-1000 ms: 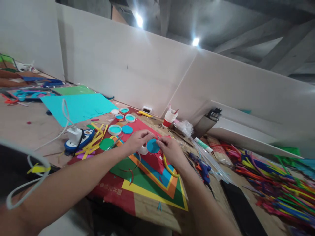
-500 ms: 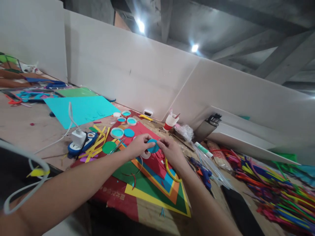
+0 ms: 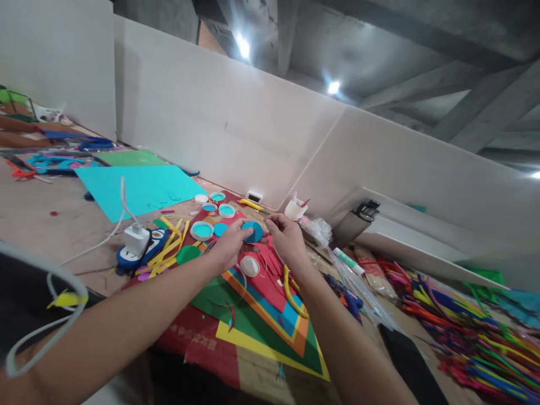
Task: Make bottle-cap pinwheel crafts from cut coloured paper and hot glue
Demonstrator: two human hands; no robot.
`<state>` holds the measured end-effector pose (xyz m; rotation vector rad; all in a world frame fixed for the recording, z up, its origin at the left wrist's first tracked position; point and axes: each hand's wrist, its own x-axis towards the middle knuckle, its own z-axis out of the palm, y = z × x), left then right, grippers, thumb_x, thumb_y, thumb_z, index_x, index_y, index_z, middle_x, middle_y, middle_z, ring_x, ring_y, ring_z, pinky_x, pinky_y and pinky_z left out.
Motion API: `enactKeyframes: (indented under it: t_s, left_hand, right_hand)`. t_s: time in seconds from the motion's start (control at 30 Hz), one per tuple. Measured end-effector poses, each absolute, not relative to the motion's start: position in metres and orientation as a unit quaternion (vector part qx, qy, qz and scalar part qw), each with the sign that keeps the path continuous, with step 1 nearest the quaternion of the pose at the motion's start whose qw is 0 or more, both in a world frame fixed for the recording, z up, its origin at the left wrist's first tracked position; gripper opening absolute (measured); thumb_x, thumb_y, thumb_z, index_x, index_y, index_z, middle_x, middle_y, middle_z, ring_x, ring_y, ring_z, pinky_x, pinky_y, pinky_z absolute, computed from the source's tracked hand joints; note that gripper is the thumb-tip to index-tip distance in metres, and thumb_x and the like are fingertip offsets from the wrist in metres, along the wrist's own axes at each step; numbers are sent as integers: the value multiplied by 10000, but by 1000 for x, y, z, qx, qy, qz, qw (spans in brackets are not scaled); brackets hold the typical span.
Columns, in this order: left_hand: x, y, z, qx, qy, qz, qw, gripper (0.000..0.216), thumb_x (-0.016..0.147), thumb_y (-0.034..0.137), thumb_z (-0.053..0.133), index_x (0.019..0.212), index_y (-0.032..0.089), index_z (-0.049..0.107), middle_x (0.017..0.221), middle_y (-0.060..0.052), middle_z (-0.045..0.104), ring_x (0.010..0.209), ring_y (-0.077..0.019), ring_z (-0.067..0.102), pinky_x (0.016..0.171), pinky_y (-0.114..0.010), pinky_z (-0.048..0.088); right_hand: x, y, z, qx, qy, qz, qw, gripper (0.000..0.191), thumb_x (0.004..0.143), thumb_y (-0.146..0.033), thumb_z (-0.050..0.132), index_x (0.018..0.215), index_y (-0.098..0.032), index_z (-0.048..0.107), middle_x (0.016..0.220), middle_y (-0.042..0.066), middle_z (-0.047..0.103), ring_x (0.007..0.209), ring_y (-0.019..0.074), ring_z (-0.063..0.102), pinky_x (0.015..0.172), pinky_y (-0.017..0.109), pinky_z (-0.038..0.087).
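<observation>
Between the thumb and fingers of my left hand (image 3: 230,246) is a blue disc (image 3: 253,232), raised above a stack of coloured sheets (image 3: 270,332). My right hand (image 3: 287,239) is beside the disc's right edge, thumb and fingertips pinched together; whatever they grip is too small to make out. Below the hands lies a white round piece (image 3: 250,266). Another blue disc (image 3: 220,229) rests near a white ring-shaped lid (image 3: 202,231) with a blue inside. A yellow curved strip (image 3: 291,292) lies under my right wrist.
Several more blue-centred round pieces (image 3: 226,210) stand farther back. Left are yellow strips (image 3: 169,247), a power strip (image 3: 141,247) with a plug, and a blue sheet (image 3: 143,191). A paper cup (image 3: 296,210), a glue gun (image 3: 351,301) and bundled pipe cleaners (image 3: 485,343) are rightward.
Both hands have risen slightly with the disc. My right fingertips have come away from its edge, and the white round piece below shows more fully.
</observation>
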<state>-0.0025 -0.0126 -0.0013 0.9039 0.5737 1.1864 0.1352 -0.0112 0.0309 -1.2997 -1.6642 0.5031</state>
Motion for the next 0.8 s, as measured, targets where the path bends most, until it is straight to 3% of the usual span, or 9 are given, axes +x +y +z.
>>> enactKeyframes:
  t_s: [0.23,0.43,0.6,0.8]
  left_hand:
    - [0,-10,-5,395,250,513,720,234,719,44,547,930,143,528,922,-96,682,827,-206,692,608,-287,545]
    - [1,-6,-13,416,290,510,695,113,790,194,608,860,143,536,846,-84,678,713,-173,672,514,-236,471]
    - [5,-6,-19,472,303,495,664,222,747,284,692,827,141,543,785,-75,679,653,-156,652,482,-215,401]
    - [4,-2,-23,484,314,494,651,279,680,317,747,833,134,603,743,-43,656,622,-134,625,507,-211,381]
  right_hand:
    - [152,-16,23,-548,-673,212,449,224,803,-355,508,827,-165,624,751,13,630,684,141,552,659,265,416]
    - [178,-32,29,-580,-647,208,449,239,790,-375,512,825,-162,615,728,14,608,616,129,509,607,262,396]
    - [188,-38,33,-582,-645,202,451,243,791,-385,516,819,-163,609,664,2,575,591,126,491,587,258,393]
    - [152,-31,40,-520,-712,204,425,218,820,-343,506,856,-171,635,726,11,619,644,131,538,622,256,420]
